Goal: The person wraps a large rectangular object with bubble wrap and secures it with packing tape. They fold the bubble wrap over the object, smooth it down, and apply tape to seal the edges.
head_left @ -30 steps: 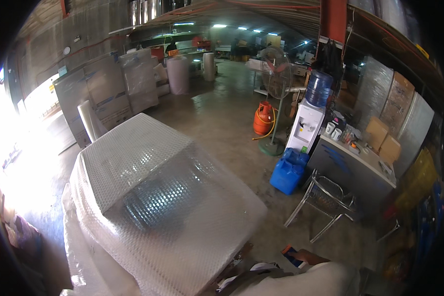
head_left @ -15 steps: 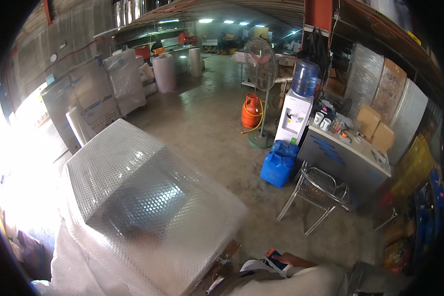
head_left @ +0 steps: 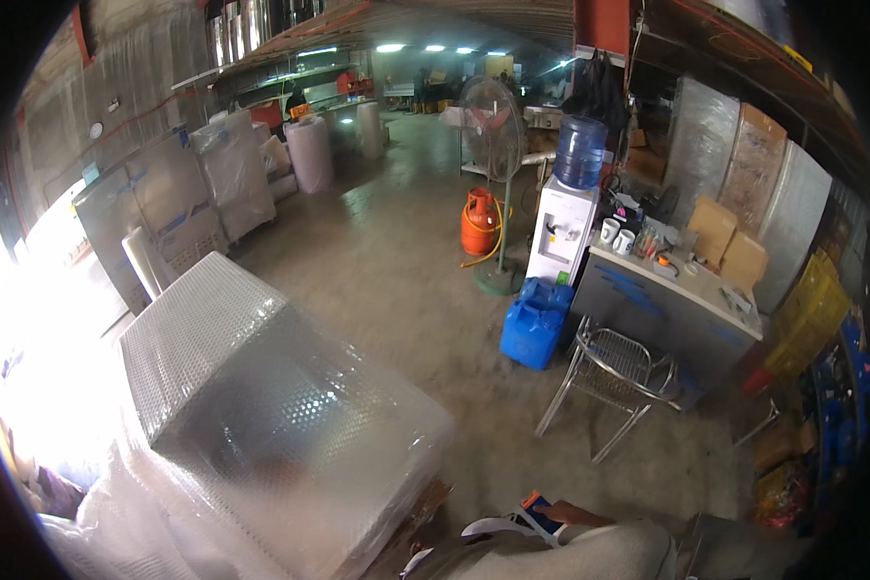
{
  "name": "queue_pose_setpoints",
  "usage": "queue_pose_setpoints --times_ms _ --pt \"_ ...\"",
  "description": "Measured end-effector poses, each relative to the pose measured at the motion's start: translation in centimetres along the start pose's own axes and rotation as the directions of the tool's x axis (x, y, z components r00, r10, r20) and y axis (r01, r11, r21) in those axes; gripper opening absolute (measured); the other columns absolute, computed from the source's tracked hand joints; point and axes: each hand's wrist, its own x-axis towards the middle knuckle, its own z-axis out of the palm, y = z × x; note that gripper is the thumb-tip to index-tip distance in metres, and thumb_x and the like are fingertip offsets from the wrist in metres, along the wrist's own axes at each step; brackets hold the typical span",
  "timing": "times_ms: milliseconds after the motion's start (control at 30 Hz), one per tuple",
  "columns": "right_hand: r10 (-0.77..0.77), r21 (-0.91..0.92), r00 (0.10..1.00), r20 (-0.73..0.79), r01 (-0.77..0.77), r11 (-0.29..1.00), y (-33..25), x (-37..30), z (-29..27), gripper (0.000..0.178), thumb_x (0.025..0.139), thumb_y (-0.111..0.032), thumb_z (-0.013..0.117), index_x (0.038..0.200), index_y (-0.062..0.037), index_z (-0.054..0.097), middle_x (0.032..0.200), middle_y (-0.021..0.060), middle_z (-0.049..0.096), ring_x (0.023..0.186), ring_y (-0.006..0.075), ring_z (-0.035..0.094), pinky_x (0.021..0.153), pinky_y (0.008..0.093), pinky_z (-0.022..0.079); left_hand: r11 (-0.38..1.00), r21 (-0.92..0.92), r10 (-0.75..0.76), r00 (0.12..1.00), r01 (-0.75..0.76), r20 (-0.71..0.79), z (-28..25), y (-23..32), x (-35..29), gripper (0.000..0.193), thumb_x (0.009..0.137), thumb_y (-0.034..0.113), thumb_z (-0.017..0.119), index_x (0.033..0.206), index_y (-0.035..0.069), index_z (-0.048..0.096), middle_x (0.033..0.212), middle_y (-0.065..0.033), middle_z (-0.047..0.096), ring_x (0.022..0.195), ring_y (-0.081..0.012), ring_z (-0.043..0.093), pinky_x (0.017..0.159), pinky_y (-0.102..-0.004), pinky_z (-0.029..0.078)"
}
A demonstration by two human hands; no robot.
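Note:
At the lower edge my right hand (head_left: 572, 513) reaches leftward from a light sleeve (head_left: 590, 555). Its fingers are closed on a small flat dark blue and orange packet (head_left: 541, 511), whose exact kind I cannot make out. A white curved thing (head_left: 498, 526) shows just left of the packet. My left hand is out of sight. Left of my right hand, and apart from it, stands a large boxy object wrapped in bubble wrap (head_left: 358, 425), with loose wrap (head_left: 155, 522) hanging at its near left side.
A metal chair (head_left: 621, 362) stands by a desk (head_left: 662, 309) with mugs on it. Beside it are a water dispenser (head_left: 558, 232), blue jerrycans (head_left: 534, 324), an orange gas cylinder (head_left: 478, 224) and a pedestal fan (head_left: 493, 130). Wrapped panels (head_left: 155, 193) lean at the left wall.
The whole view has swung slightly to the right, so the room's things sit further left. My right hand keeps hold of the packet in nearly the same spot.

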Motion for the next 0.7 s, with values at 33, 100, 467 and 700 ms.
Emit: queue_pose_setpoints --times_ms 33,100,467,700 --pt "-0.048 0.05 0.999 -0.016 0.049 0.998 -0.1 0.0 0.2 0.091 0.082 -0.071 0.073 0.113 0.0135 0.069 0.109 0.0203 0.072 0.099 0.0264 0.069 0.088 0.0384 0.053 1.0 0.003 0.0 1.0 0.0 0.02 0.1 0.8 0.1 0.089 0.073 0.036 0.091 0.146 0.003 0.053 0.141 -0.0171 0.06 0.114 -0.0278 0.065 0.106 -0.04 0.05" --pt "-0.075 0.083 0.997 -0.035 0.077 0.994 1.1 0.3 -0.6 0.088 0.082 -0.07 0.074 0.108 0.0129 0.07 0.102 0.018 0.073 0.092 0.0248 0.069 0.084 0.0378 0.053 1.0 0.006 -0.012 0.998 0.011 0.063 0.5 1.9 0.3 0.088 0.073 0.035 0.092 0.146 0.003 0.054 0.14 -0.0168 0.061 0.113 -0.0274 0.066 0.106 -0.0399 0.05" --pt "-0.052 -0.152 0.997 -0.063 0.042 0.988 3.3 6.0 -5.1 0.093 0.082 -0.078 0.066 0.107 0.0116 0.072 0.104 0.0235 0.075 0.102 0.0299 0.072 0.09 0.041 0.054 0.984 0.04 0.169 0.983 -0.172 0.075 -5.5 9.6 -8.1 0.081 0.073 0.028 0.094 0.143 0.004 0.059 0.135 -0.0147 0.068 0.106 -0.0252 0.072 0.102 -0.039 0.054" --pt "-0.213 -0.124 0.976 -0.046 0.206 0.971 -0.4 5.6 -6.5 0.087 0.083 -0.074 0.069 0.102 0.0102 0.073 0.099 0.0208 0.075 0.095 0.0277 0.072 0.085 0.0402 0.054 0.973 -0.231 -0.229 0.265 0.025 -0.936 -13.8 0.8 -6.1 0.037 0.105 0.023 0.052 0.132 0.003 0.066 0.121 -0.0114 0.07 0.111 -0.0186 0.064 0.098 -0.0367 0.051"
